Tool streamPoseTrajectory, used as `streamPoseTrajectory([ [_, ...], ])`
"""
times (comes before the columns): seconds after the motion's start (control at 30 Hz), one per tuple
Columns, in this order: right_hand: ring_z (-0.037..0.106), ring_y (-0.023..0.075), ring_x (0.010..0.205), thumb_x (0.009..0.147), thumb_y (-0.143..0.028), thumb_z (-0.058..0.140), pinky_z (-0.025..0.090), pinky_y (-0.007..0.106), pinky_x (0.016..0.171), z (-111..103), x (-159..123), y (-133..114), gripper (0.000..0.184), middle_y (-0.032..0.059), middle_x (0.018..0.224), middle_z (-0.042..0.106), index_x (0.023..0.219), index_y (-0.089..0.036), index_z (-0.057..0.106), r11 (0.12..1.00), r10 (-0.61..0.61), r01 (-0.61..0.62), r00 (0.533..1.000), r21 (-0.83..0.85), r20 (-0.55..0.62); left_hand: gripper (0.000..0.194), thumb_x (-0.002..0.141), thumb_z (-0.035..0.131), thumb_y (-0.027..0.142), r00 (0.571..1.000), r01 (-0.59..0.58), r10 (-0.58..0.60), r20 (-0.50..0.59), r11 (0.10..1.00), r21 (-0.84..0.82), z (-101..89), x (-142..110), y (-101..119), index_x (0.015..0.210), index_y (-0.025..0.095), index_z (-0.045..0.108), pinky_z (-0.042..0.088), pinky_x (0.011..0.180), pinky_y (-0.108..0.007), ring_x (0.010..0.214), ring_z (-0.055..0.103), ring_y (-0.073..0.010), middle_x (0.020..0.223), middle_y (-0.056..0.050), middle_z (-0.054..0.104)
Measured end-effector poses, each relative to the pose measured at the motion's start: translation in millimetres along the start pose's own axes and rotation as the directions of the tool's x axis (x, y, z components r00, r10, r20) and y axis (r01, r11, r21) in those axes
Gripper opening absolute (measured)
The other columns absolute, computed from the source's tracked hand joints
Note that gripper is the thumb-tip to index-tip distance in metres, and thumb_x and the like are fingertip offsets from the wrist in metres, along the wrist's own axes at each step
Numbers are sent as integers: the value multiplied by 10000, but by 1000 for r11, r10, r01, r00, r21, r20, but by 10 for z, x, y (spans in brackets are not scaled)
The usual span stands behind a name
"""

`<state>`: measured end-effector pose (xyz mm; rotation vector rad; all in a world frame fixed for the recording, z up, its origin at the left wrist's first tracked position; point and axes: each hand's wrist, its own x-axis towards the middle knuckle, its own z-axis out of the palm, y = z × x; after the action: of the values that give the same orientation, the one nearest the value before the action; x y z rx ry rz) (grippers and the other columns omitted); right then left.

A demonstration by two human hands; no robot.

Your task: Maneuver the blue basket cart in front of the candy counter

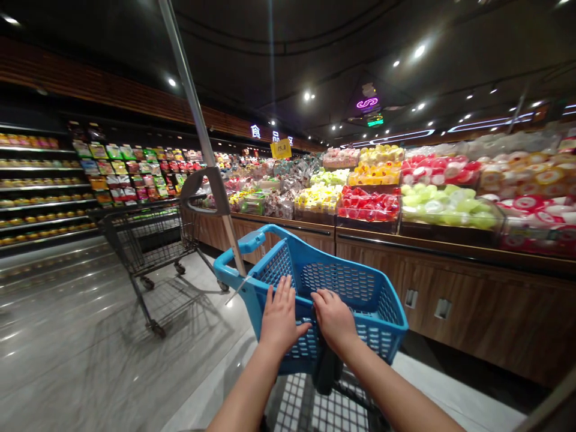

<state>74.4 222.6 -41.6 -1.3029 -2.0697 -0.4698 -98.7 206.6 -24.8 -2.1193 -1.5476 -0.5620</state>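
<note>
The left hand (279, 318) lay flat against the near rim of a blue plastic shopping basket (355, 282), and the right hand (333, 319) rested just beside it on the same rim. The two hands stood apart, with a small gap between them. The fingers of each were spread or lightly curved, and neither hand seemed clamped tight on the plastic.

The basket formed the top of a shopping cart, with a grey wire lower rack (315, 408) under it. A dark part hung below the hands, but it was too shadowed to identify. The open palms and straight wrists looked like a sound hold: the pressure was spread evenly across the rim, and both forearms ran in line behind it.

A tall metal pole (193, 102) rose from the cart's left side. Beyond it, on the polished grey floor (90, 366), stood a dark wire shopping cart (148, 246). To the right, a wood-fronted counter (450, 294) carried clear bins of packed sweets in red, green and yellow, with a yellow price tag (281, 149) above them. Shelves of bright packets (45, 186) lined the far left wall, under dark ceiling spotlights.
</note>
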Motion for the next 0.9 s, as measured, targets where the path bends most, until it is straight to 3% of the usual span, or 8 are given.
streamPoseTrajectory([
  [0.2,594,226,1079,971,-205,393,507,318,880,-52,-101,219,332,105,1265,615,1224,-196,608,996,-87,89,993,-21,85,770,762,585,646,1000,-11,11,0,1000,-1,-9,-1,-73,1345,151,501,168,1182,-510,1473,151,-299,1591,-128,215],
  [0.37,615,240,1056,960,-204,415,523,349,851,-104,-263,482,327,112,1273,612,1219,-198,614,995,-81,88,991,-57,110,641,883,458,604,1000,3,-3,5,1000,-4,-35,11,-60,1348,167,517,186,1185,-478,1464,205,-262,1576,-94,267],
  [0.6,618,217,1083,994,-290,363,531,336,873,-223,-692,1117,341,92,1241,633,1193,-214,630,995,-70,71,997,-63,24,549,948,382,534,1000,24,-24,-3,1000,-19,-69,28,-33,1325,170,547,221,1176,-458,1444,266,-246,1554,-80,322],
  [0.73,635,208,1062,995,-327,359,533,346,895,-270,-929,1441,358,93,1223,645,1181,-208,641,997,-35,33,999,-64,-24,533,952,379,546,1000,23,-23,0,999,-38,-145,68,-15,1276,177,588,177,1180,-519,1416,328,-265,1503,-93,417],
  [0.9,643,204,1039,998,-331,345,541,356,881,-286,-975,1442,363,77,1209,652,1160,-209,646,998,3,-5,999,-62,-34,478,978,357,513,999,45,-46,-15,998,-50,-211,184,7,1088,187,688,172,1164,-569,1330,457,-282,1337,-115,604],
])
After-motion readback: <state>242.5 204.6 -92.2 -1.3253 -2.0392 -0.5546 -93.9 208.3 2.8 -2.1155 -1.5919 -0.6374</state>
